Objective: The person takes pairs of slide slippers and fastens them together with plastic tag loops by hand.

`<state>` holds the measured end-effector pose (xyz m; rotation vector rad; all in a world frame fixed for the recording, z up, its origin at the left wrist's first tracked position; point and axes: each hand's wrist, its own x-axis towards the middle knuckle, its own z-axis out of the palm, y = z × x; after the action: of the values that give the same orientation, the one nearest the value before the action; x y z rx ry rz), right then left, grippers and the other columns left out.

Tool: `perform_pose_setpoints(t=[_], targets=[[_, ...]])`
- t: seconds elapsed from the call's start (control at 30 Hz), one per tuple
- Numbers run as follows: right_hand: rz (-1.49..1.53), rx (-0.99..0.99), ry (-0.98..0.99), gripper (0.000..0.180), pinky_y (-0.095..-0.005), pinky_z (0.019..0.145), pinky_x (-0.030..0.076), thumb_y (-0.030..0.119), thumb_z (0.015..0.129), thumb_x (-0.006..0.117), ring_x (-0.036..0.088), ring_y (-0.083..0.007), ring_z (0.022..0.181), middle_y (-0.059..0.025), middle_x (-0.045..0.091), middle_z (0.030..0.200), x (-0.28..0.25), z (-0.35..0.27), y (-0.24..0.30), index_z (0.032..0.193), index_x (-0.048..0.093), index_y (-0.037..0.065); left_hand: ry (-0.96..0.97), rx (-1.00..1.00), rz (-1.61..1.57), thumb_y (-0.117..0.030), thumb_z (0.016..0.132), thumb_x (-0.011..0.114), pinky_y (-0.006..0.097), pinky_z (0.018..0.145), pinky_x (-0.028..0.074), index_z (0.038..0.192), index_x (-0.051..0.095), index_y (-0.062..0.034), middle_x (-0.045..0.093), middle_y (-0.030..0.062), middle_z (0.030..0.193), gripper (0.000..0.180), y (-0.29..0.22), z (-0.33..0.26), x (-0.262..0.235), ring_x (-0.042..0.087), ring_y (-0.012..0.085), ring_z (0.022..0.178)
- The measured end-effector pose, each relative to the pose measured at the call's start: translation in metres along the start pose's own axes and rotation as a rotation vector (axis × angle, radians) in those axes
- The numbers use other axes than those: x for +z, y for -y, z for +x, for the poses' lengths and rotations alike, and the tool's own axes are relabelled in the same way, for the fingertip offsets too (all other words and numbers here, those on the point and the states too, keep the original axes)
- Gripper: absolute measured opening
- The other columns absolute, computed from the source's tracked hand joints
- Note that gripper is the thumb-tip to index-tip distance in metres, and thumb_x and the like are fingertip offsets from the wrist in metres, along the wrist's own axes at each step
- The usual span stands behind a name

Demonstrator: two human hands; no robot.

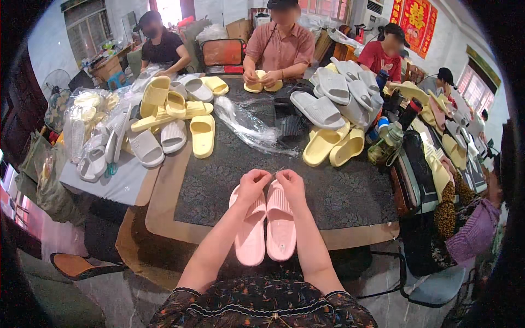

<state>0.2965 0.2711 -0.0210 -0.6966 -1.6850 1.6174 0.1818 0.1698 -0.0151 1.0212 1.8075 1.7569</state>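
A pair of pink slide slippers (281, 235) lies side by side at the table's near edge, heels toward me, with ribbed straps. My left hand (254, 186) is over the toe end of the left slipper, thumb and fingertips pinched together. Beside it, my right hand (291, 186) pinches in the same way at the toe of the right slipper. Something thin and dark shows between the two sets of fingertips, too small to name. The toes are partly hidden by my hands.
Grey and yellow slippers are heaped at left (203, 136) and right (319, 109). Clear plastic strands (243, 123) lie mid-table. Bottles (385, 145) stand at the right edge. Across the table a person (280, 46) handles yellow slippers; other people sit around.
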Motion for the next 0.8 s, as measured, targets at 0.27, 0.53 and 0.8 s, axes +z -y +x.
perform_pose_setpoints(t=[0.27, 0.53, 0.8], targets=[[0.053, -0.017, -0.025, 0.015, -0.0218, 0.064, 0.045, 0.016, 0.085, 0.068, 0.055, -0.005, 0.071, 0.0007, 0.063, 0.076, 0.001, 0.0, -0.003, 0.087, 0.066, 0.001, -0.02, 0.002, -0.033, -0.013, 0.082, 0.069, 0.024, 0.067, 0.048, 0.091, 0.07, -0.0012, 0.067, 0.0023, 0.078, 0.015, 0.007, 0.002, 0.002, 0.059, 0.0084, 0.073], [-0.004, 0.006, 0.019, 0.013, -0.021, 0.064, 0.044, 0.014, 0.087, 0.066, 0.054, -0.0049, 0.07, 0.0011, 0.063, 0.077, -0.002, -0.001, -0.003, 0.088, 0.066, 0.001, -0.001, -0.006, -0.07, -0.014, 0.082, 0.069, 0.024, 0.066, 0.048, 0.094, 0.07, -0.0012, 0.067, 0.0027, 0.08, 0.018, 0.011, 0.002, 0.003, 0.058, 0.0078, 0.073], [0.025, 0.002, -0.012, 0.012, -0.0211, 0.065, 0.043, 0.013, 0.087, 0.065, 0.053, -0.0051, 0.071, 0.0028, 0.06, 0.076, 0.002, -0.001, 0.002, 0.09, 0.065, 0.002, -0.022, -0.011, -0.073, -0.015, 0.084, 0.068, 0.024, 0.068, 0.048, 0.094, 0.07, 0.0008, 0.068, 0.0034, 0.081, 0.018, 0.003, -0.002, 0.002, 0.059, 0.0082, 0.076]])
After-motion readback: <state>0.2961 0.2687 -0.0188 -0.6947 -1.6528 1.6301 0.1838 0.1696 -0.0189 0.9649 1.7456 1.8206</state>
